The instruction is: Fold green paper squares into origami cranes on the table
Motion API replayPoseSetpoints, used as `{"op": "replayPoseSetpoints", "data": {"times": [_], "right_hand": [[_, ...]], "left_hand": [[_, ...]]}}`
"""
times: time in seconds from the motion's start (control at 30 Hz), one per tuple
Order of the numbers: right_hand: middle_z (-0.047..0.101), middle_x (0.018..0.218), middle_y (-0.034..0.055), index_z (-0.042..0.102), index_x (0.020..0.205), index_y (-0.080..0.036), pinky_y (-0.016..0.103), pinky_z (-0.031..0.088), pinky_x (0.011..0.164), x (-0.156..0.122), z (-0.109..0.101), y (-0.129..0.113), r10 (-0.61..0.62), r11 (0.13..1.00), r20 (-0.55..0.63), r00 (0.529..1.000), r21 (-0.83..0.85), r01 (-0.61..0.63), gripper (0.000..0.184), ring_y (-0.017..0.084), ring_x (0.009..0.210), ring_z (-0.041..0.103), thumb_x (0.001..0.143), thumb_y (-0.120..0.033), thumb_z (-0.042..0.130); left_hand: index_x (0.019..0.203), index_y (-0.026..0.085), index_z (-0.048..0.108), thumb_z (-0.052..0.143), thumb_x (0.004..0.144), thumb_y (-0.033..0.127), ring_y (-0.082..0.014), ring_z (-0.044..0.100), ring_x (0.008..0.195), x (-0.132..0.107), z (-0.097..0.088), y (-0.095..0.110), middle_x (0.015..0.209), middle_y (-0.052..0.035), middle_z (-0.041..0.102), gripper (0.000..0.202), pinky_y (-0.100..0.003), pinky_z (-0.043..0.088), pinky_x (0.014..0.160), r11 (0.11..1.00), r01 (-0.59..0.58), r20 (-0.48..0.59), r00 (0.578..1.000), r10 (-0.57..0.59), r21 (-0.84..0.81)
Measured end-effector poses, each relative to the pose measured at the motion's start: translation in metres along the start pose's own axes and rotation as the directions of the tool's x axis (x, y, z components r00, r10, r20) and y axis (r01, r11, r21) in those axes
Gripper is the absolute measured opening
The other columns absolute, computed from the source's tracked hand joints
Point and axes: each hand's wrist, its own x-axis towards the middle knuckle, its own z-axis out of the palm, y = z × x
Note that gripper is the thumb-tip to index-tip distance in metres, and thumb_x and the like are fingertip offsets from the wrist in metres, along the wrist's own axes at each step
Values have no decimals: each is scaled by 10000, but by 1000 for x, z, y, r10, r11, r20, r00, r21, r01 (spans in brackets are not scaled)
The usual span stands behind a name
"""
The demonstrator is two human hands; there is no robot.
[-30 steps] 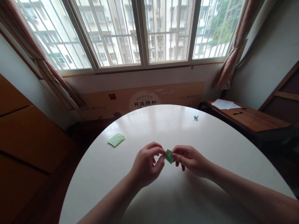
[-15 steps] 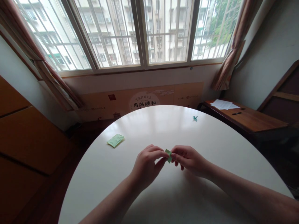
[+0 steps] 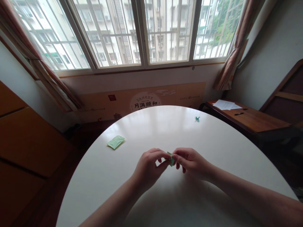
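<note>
Hands meet over the middle of the round white counter (image 3: pixel 165 129) in the head view; the left hand (image 3: pixel 148 167) and right hand (image 3: pixel 190 162) each close a fingertip grip on one small folded green paper (image 3: pixel 170 158), held just above the surface; a light green packet (image 3: pixel 115 142) lies well apart to the left; a tiny teal paper figure (image 3: pixel 197 119) sits near the far edge.
</note>
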Motion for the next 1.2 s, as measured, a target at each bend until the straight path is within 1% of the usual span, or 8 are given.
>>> {"op": "replayPoseSetpoints", "data": {"times": [0.2,0.33,0.5,0.67,0.8,0.93,1.1,1.2], "right_hand": [[689,781,59,699,882,-154,214,491,470,0,0,-1,-9,1000,-8,1000,-29,9,287,169,672,650,957,-402,573],[704,763,55,716,893,-155,228,496,524,0,0,-6,-53,990,-11,999,-129,52,244,165,666,656,956,-335,563],[708,734,40,724,866,-159,244,479,595,0,0,-8,-129,959,-11,992,-255,122,181,158,665,643,927,-244,577],[705,719,32,716,843,-159,234,450,589,-2,2,-9,-153,949,6,988,-276,149,174,146,650,625,924,-231,580],[700,707,29,708,815,-155,228,434,574,-3,3,-13,-142,949,8,990,-285,138,182,135,626,607,922,-231,582],[684,696,27,707,808,-153,224,438,562,-4,3,-14,-109,969,5,994,-225,107,199,130,621,596,929,-262,593],[675,747,51,684,850,-148,232,485,540,-5,2,-8,-5,1000,43,999,-3,5,270,152,658,617,944,-386,599],[663,751,48,672,854,-153,232,493,517,-4,1,-5,16,997,49,999,76,-20,293,168,684,638,937,-429,614]], "left_hand": [[841,208,756,689,822,91,-132,649,698,0,1,-1,793,-18,740,136,-210,481,605,999,33,-4,999,-33,-11],[852,210,746,667,819,92,-131,638,702,-1,2,-1,805,-14,735,146,-201,474,586,997,77,5,997,-77,-5],[810,199,715,639,812,124,-149,623,706,-2,3,-1,785,-23,700,107,-207,469,562,993,115,8,993,-115,35],[799,190,668,599,788,112,-138,585,628,-4,5,0,769,-22,666,105,-222,472,550,985,139,11,990,-141,106],[809,185,635,575,799,122,-138,572,605,-6,4,1,758,-26,652,88,-231,473,541,981,112,5,993,-115,158],[822,187,618,565,827,118,-149,597,634,-6,3,3,744,-24,664,87,-229,477,546,982,44,-16,999,-42,185],[970,194,656,557,918,152,-158,641,686,-5,-1,5,790,-39,704,119,-242,506,589,971,-74,-40,996,85,228],[1034,191,658,573,941,182,-168,656,707,-4,-3,7,809,-52,713,127,-254,520,605,958,-142,-30,987,155,250]]}}
